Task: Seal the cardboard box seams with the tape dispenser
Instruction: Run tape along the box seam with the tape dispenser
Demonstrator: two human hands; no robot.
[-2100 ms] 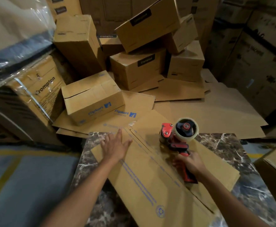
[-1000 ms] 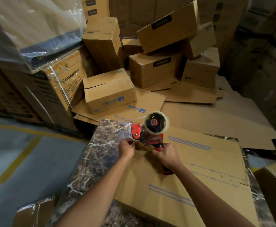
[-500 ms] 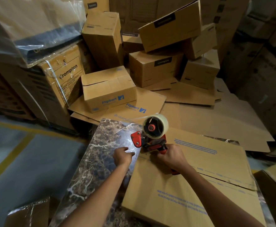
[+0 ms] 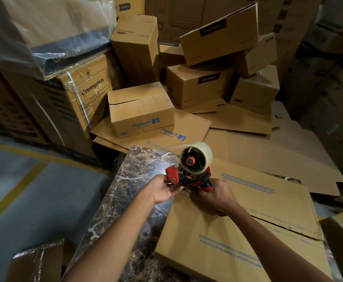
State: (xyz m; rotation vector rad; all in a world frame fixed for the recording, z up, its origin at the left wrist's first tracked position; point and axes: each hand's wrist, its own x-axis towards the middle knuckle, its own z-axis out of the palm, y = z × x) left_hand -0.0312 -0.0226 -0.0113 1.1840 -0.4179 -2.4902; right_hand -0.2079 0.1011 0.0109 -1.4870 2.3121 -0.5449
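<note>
Boxes are piled across the upper frame, all closed, so their contents cannot be told. "Flipkart" is printed in blue on a small box (image 4: 140, 110) at centre and on a flat sheet (image 4: 172, 133) under it. "Crompton" is read on a strapped carton (image 4: 89, 88) at left. A flattened cardboard box (image 4: 237, 231) with blurred blue print is laid on the marble worktop (image 4: 138, 180) at lower right. Above its far left corner the tape dispenser (image 4: 194, 162) is held: its handle is gripped by the right hand (image 4: 217, 195), its red front pinched by the left hand (image 4: 164, 190).
</note>
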